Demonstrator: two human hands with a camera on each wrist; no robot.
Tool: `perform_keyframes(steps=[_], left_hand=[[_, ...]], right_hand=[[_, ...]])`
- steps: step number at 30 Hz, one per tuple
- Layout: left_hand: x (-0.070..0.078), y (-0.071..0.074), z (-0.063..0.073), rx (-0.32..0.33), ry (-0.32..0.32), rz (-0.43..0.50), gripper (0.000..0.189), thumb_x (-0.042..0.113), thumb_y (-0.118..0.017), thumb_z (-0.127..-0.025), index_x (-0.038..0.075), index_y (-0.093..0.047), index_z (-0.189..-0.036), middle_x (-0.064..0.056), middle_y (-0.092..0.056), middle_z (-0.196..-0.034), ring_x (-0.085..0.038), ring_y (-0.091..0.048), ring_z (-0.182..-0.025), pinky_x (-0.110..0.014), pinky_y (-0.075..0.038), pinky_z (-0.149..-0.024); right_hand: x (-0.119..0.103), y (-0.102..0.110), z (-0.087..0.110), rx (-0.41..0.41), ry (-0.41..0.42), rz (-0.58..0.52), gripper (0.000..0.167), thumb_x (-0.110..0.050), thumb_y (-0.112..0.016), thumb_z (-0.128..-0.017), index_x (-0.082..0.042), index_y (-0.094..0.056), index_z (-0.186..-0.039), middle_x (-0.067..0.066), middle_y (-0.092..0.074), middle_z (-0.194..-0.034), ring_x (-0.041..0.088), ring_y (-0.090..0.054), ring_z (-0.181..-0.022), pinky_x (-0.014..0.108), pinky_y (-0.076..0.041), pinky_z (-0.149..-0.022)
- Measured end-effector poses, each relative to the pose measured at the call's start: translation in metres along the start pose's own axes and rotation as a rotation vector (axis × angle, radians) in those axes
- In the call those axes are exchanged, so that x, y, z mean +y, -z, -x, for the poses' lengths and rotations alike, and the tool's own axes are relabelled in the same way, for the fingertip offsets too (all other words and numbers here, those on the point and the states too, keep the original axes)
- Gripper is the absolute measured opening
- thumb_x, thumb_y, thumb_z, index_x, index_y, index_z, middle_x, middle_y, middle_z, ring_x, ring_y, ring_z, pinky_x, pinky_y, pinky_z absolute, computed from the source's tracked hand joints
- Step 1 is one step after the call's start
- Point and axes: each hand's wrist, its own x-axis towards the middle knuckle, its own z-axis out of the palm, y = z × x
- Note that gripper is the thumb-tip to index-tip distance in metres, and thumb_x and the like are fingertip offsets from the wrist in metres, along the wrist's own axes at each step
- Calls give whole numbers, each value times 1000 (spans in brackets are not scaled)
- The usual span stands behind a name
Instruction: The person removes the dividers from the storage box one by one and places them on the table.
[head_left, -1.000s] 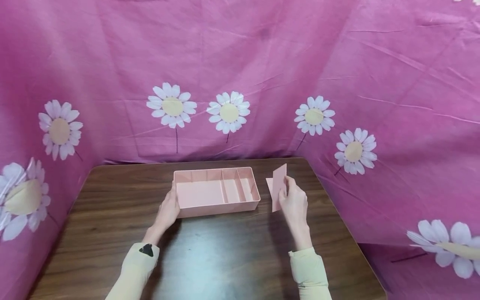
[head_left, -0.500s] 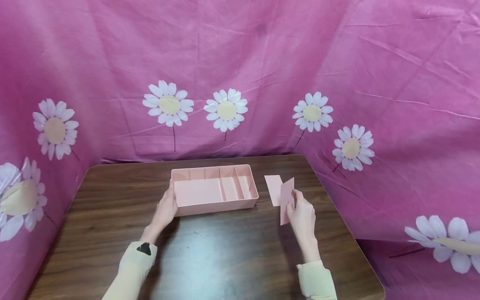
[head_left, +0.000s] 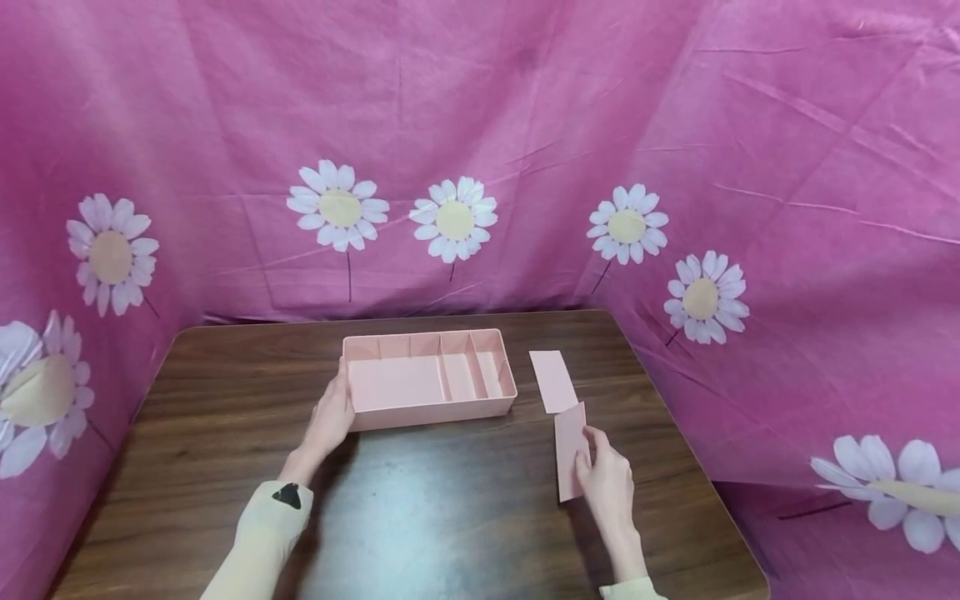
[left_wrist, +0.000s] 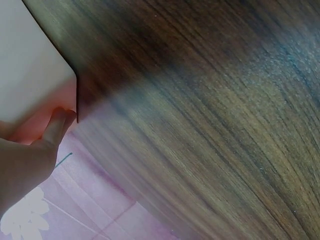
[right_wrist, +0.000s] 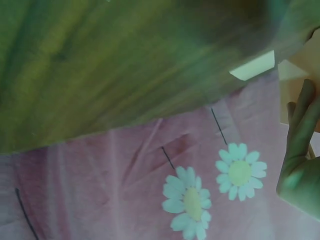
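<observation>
Hands | left hand (head_left: 330, 419) rests flat-fingered against tray (head_left: 429, 381) end; right hand (head_left: 606, 475) pinches card (head_left: 570, 451) on bench (head_left: 450, 492) | best laid flat beside second card (head_left: 552, 381), tray steadied.

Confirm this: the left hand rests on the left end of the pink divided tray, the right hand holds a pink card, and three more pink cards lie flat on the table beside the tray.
Not quite. The head view shows only one other pink card lying flat on the table, not three. The rest stands: the left hand rests on the left end of the pink divided tray, and the right hand holds a pink card.
</observation>
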Motion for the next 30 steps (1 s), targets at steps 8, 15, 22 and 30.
perform_keyframes(steps=[8, 15, 22, 30], left_hand=[[-1, 1, 1, 0, 11, 7, 58, 11, -31, -106, -1, -8, -158, -34, -40, -147, -51, -46, -131, -65, -41, -104], [-1, 0, -1, -22, 22, 7, 58, 12, -28, -107, 0, -6, -158, -33, -37, -149, -51, -45, -132, -64, -39, -107], [0, 0, -2, -28, 34, 14, 58, 13, -28, -107, 2, -4, -159, -33, -37, -150, -49, -44, -134, -64, -39, -107], [1, 1, 0, -35, 34, 5, 57, 13, -27, -107, -1, -5, -158, -33, -35, -152, -49, -43, -136, -63, -38, -108]], right_hand=[[11, 4, 15, -27, -26, -44, 35, -2, -69, -82, -5, -68, -117, 21, -75, -102, 23, -60, -58, 37, -43, -50], [30, 1, 22, -110, -77, -46, 37, -3, -69, -84, -7, -66, -121, 21, -75, -105, 28, -67, -66, 37, -45, -51], [45, -6, 28, -179, -91, 48, 42, -10, -68, -85, -5, -60, -126, 28, -70, -112, 49, -69, -90, 53, -52, -56], [42, -8, 32, -216, -72, 124, 50, -15, -73, -84, 3, -57, -128, 32, -66, -114, 52, -67, -91, 56, -55, -60]])
